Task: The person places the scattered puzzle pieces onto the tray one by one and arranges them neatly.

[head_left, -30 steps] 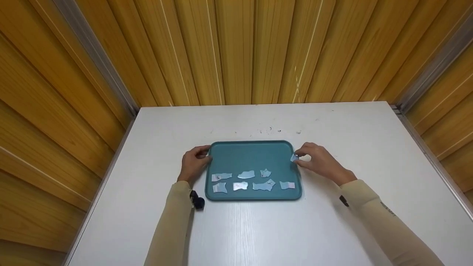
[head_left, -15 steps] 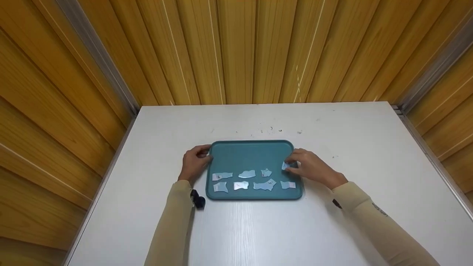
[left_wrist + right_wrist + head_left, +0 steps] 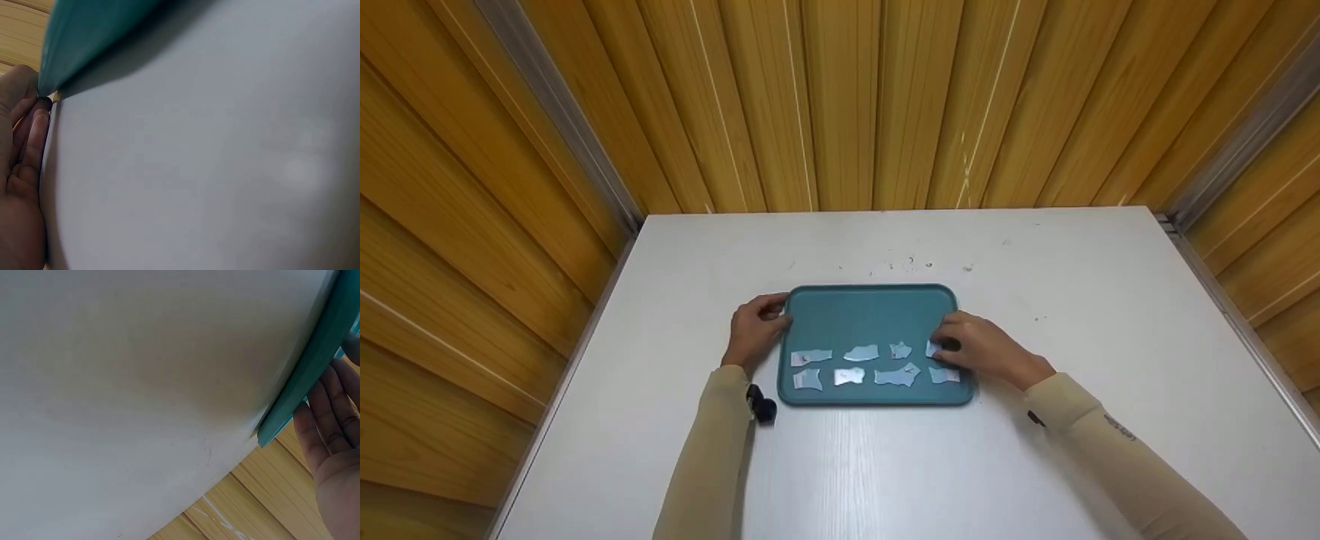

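A teal tray (image 3: 870, 315) lies on the white table in the head view. My left hand (image 3: 754, 328) holds its left edge between thumb and fingers; in the left wrist view the thumb and fingers meet at the rim. At the tray's right side, my right hand (image 3: 986, 350) pinches a small pale blue jagged piece (image 3: 932, 349), mostly hidden by the fingers. Below that hand lies another jagged piece (image 3: 943, 375). Several similar pieces form two rows on the near half, including a long one (image 3: 811, 358), a star-like one (image 3: 900, 350) and a shiny one (image 3: 849, 376).
The white table (image 3: 870, 472) extends around the tray on all sides. Small dark specks (image 3: 928, 265) mark its surface behind the tray. Yellow wood-grained panels (image 3: 840, 105) stand behind and at both sides.
My right hand has moved left and nearer from the tray's right rim, carrying the pale blue piece to the right end of the upper row. The left hand stays on the tray's edge.
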`<state>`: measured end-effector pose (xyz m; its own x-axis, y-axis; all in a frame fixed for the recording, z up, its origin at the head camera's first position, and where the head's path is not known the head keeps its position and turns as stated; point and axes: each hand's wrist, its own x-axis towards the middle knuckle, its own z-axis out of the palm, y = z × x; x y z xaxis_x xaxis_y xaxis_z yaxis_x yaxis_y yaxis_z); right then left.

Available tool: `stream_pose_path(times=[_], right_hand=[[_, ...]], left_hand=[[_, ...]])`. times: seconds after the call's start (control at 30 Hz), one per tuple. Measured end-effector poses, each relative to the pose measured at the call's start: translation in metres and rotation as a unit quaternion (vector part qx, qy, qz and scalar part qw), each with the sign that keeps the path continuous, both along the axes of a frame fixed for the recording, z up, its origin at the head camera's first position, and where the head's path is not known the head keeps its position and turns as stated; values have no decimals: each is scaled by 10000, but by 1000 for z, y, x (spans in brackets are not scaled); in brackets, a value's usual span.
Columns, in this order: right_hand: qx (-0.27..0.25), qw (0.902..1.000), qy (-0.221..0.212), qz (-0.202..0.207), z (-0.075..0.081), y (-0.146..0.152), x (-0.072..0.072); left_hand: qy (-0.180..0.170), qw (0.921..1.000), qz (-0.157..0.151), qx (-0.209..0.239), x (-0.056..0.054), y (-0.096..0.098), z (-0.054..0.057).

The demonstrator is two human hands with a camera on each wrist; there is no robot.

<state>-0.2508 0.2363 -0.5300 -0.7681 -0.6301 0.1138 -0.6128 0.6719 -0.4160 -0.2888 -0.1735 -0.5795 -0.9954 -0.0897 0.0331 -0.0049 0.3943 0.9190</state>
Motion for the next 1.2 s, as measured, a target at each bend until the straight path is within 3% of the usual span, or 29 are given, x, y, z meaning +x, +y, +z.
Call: stream_pose_path(times=[0.57, 1.0, 1.2], right_hand=[[71, 9999, -38, 90, -3, 3, 2], [-82, 9983, -528, -216, -1, 7, 2], [-192, 9979, -516, -328, 3, 14, 0]], left_hand=[[171, 9998, -54, -118, 4, 2, 2], [-83, 9998, -193, 37, 1, 1, 2], [-457, 9980, -407, 183, 3, -1, 9]])
